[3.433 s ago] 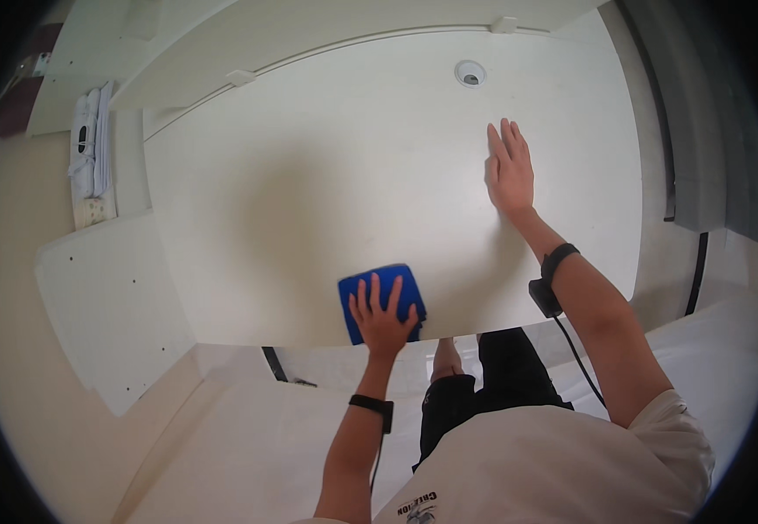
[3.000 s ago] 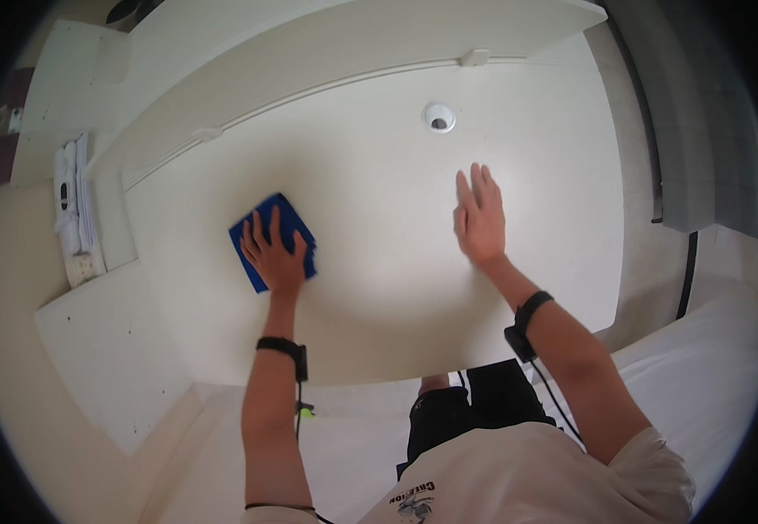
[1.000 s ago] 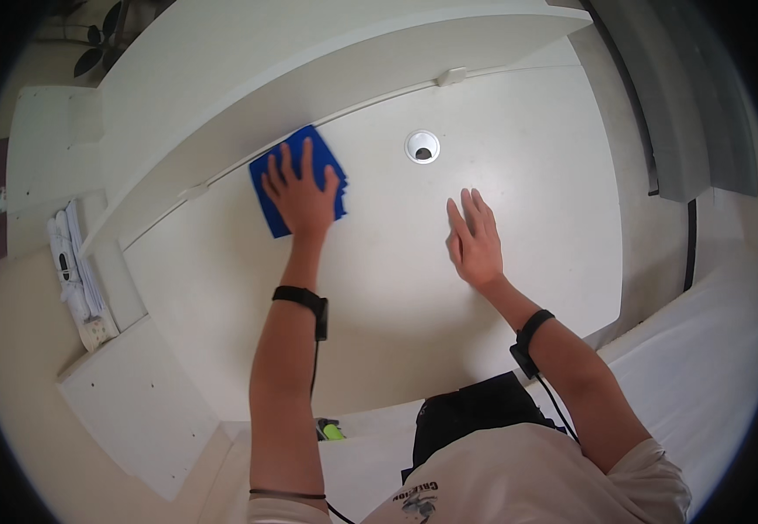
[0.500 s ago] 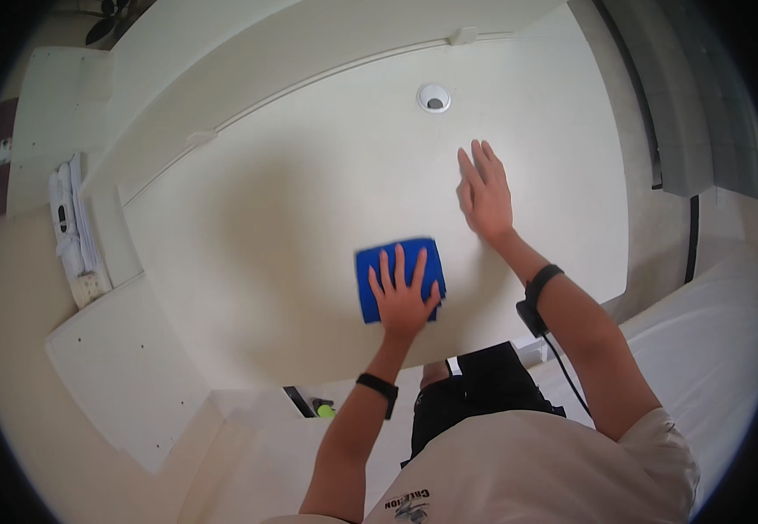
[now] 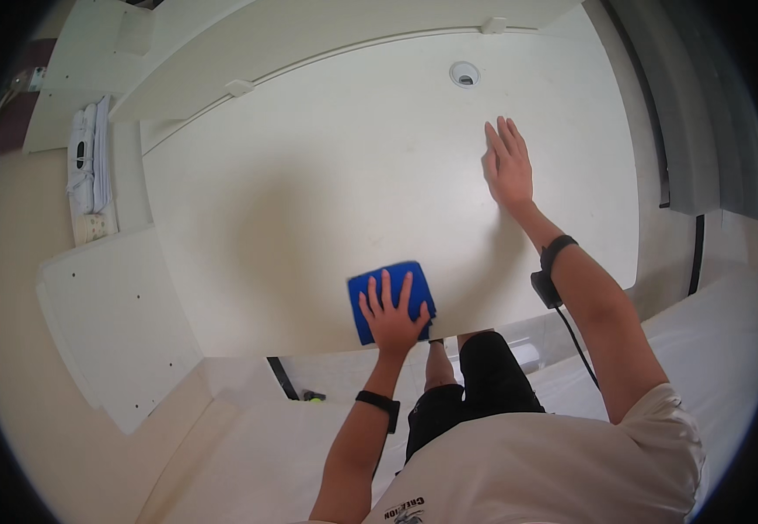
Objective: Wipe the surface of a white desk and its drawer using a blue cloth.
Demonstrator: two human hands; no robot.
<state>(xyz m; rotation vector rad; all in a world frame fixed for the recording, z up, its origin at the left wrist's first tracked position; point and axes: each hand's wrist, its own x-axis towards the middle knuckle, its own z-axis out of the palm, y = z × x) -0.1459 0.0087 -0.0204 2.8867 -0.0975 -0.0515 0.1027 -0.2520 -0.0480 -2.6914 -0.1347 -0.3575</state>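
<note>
while the left hand (image 5: 392, 321) presses palm-down with its fingers spread, i read its grip as open: it covers the blue cloth (image 5: 422, 284) without pinching it. the cloth lies flat beneath that palm, at the near edge of the white tabletop (image 5: 370, 192), its corners showing around the fingers. beyond the grip and to its right, the right hand (image 5: 510, 175) rests on the same surface, open and holding nothing. farther out, past those fingertips, is a round cable hole (image 5: 464, 75); well to the left of the grip stands a pale panel (image 5: 126, 323).

from where i sit, the edge worries me most: pulling much closer to the body could drag the cloth over it. since only pressure holds the cloth, a light palm could slide across it, or a hard push ruck it up. i'd also watch the cable (image 5: 579, 345) at the right forearm, which might snag if that arm drew back sharply.
</note>
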